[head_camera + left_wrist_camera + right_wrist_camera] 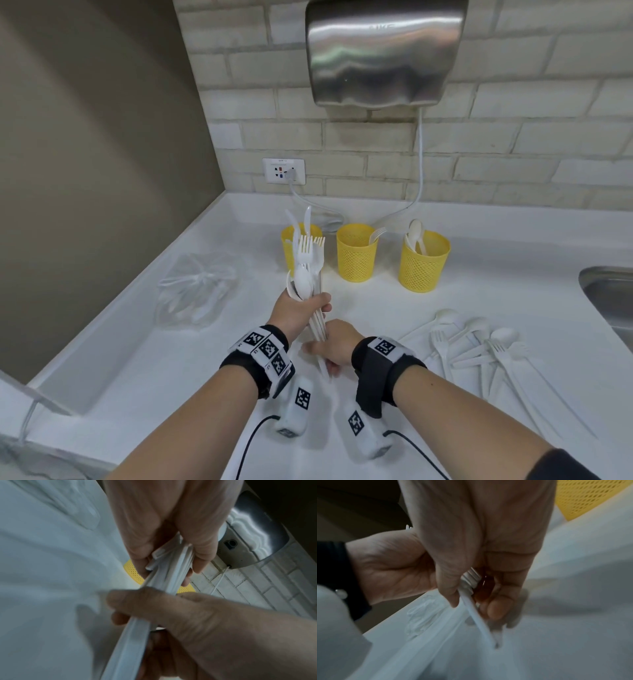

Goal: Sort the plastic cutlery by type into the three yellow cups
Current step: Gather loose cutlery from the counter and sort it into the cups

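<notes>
My left hand (301,308) grips an upright bundle of white plastic cutlery (306,270), forks and spoons fanned at the top. Just below it, my right hand (330,353) pinches the lower handle ends of the bundle (476,614). The left wrist view shows the handles (164,568) passing between both hands. Three yellow mesh cups stand behind: the left cup (287,246) holds knives, the middle cup (356,253) a fork, the right cup (423,262) spoons.
Loose white forks, spoons and knives (486,346) lie on the white counter (376,308) at the right. A crumpled clear plastic bag (195,291) lies at the left. A steel sink (609,294) is at the right edge, a hand dryer (383,51) on the wall.
</notes>
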`<action>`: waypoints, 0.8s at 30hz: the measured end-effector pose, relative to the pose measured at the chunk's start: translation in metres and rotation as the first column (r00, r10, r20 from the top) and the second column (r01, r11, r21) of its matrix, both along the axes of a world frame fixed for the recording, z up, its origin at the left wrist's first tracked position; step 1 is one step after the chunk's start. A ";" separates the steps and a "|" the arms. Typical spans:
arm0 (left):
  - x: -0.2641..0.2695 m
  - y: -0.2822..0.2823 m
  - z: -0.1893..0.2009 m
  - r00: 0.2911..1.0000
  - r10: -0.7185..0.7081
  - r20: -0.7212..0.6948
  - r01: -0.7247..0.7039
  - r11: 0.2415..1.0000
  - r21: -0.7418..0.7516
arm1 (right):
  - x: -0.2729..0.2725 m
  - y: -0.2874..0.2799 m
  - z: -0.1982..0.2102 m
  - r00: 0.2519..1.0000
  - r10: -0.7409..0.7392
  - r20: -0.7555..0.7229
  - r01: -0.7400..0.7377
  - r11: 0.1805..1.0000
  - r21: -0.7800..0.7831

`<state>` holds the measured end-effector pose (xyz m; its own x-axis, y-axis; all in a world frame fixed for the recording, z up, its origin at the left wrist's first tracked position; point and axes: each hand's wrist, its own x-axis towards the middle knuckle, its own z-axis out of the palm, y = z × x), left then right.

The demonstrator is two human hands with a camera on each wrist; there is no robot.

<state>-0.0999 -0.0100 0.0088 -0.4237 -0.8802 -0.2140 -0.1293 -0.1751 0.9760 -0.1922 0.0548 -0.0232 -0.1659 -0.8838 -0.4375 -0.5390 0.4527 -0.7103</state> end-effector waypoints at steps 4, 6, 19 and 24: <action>-0.007 -0.001 -0.003 0.998 0.045 -0.045 -0.042 0.997 0.069 | -0.004 0.004 0.008 0.993 -0.083 0.087 0.092 0.990 -0.108; -0.010 -0.003 -0.002 0.996 0.053 -0.077 -0.048 0.997 0.068 | -0.006 0.006 0.011 0.979 -0.128 0.162 0.151 0.979 -0.140; 0.007 -0.012 0.004 0.985 -0.003 0.171 0.086 0.876 -0.475 | -0.050 -0.011 0.090 0.854 -0.312 0.416 0.510 0.662 -0.550; 0.007 -0.006 0.000 0.969 -0.009 0.246 0.148 0.821 -0.552 | -0.052 -0.018 0.107 0.923 -0.272 0.273 0.386 0.651 -0.653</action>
<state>-0.0930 -0.0164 0.0090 -0.4985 -0.8408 0.2111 -0.3431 0.4150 0.8427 -0.2438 0.0373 0.0836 -0.4939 -0.8404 0.2232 -0.3226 -0.0612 -0.9445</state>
